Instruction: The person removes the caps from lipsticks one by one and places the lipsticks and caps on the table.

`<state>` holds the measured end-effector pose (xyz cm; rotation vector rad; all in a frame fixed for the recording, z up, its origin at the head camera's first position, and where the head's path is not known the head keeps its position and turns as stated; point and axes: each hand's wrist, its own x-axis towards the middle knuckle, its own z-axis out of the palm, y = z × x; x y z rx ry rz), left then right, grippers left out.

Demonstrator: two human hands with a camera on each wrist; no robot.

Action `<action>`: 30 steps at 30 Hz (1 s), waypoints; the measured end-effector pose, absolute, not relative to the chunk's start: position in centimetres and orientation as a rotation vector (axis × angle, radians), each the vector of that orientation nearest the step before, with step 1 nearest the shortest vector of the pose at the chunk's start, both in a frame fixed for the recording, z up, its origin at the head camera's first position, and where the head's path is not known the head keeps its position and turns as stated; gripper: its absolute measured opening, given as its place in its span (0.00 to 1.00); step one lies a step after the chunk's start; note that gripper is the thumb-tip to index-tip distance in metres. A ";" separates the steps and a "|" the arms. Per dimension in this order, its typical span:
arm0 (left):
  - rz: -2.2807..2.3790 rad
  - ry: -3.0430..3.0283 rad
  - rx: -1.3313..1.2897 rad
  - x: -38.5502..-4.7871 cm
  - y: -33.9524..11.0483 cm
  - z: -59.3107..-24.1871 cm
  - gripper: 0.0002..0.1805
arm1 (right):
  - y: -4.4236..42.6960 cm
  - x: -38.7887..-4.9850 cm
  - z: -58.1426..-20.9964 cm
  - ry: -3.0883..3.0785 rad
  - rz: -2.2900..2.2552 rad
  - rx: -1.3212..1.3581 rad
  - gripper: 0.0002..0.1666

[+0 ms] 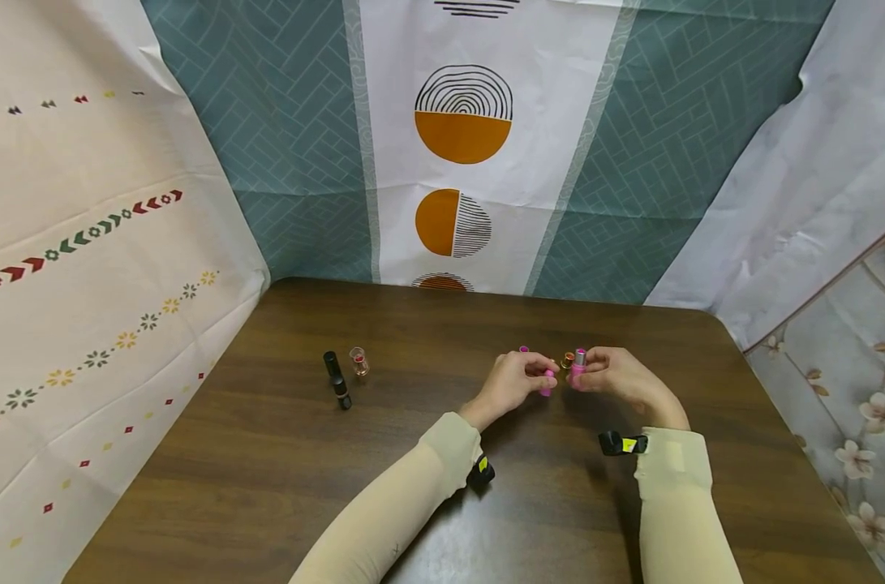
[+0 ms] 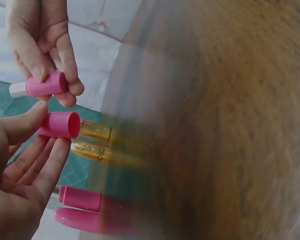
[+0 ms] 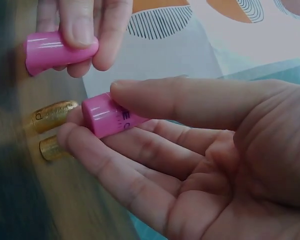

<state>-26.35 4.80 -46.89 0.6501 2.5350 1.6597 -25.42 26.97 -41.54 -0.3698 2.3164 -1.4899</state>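
Hands (image 1: pixel 510 383) (image 1: pixel 630 381) just apart: cap (image 3: pixel 60 49) in left, seemingly lipstick base (image 2: pixel 46 86) in right.

Pink cap (image 3: pixel 50 52), pink lipstick (image 2: pixel 48 86) — uncapped, upright

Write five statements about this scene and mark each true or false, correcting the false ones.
1. The left hand has a pink cap in its grip. True.
2. The right hand holds nothing. False: it holds a pink lipstick tube.
3. The pink cap is pushed onto that tube. False: the two are apart.
4. Gold pieces stand on the table. True.
5. In the head view, the black lipstick is right of both hands. False: it is left of them.
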 end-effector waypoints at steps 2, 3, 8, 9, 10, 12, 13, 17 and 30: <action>1.616 2.569 0.669 -26.3 5.0 -47.1 0.09 | 27.1 -25.4 -41.6 2.295 -1.487 -0.379 0.18; 1.585 2.597 0.678 -26.3 5.1 -47.2 0.09 | 27.1 -25.4 -41.7 2.285 -1.487 -0.384 0.17; 1.471 2.677 0.712 -26.1 5.3 -47.5 0.10 | 27.2 -25.5 -42.2 2.277 -1.471 -0.373 0.15; 1.461 2.685 0.710 -26.1 5.4 -47.5 0.10 | 27.2 -25.5 -42.4 2.289 -1.458 -0.371 0.14; 1.463 2.682 0.704 -26.1 5.4 -47.6 0.10 | 27.3 -25.6 -42.6 2.295 -1.452 -0.370 0.14; 1.468 2.682 0.688 -26.1 5.5 -47.8 0.09 | 27.4 -25.8 -42.9 2.311 -1.430 -0.366 0.13; 1.467 2.684 0.683 -26.1 5.6 -47.9 0.09 | 27.4 -25.8 -43.1 2.316 -1.423 -0.365 0.13; 1.450 2.714 0.679 -26.2 5.9 -48.1 0.09 | 27.2 -26.0 -43.7 2.347 -1.391 -0.360 0.13; 1.479 2.736 0.617 -26.2 6.9 -48.3 0.17 | 26.8 -26.1 -45.7 2.331 -1.470 -0.234 0.16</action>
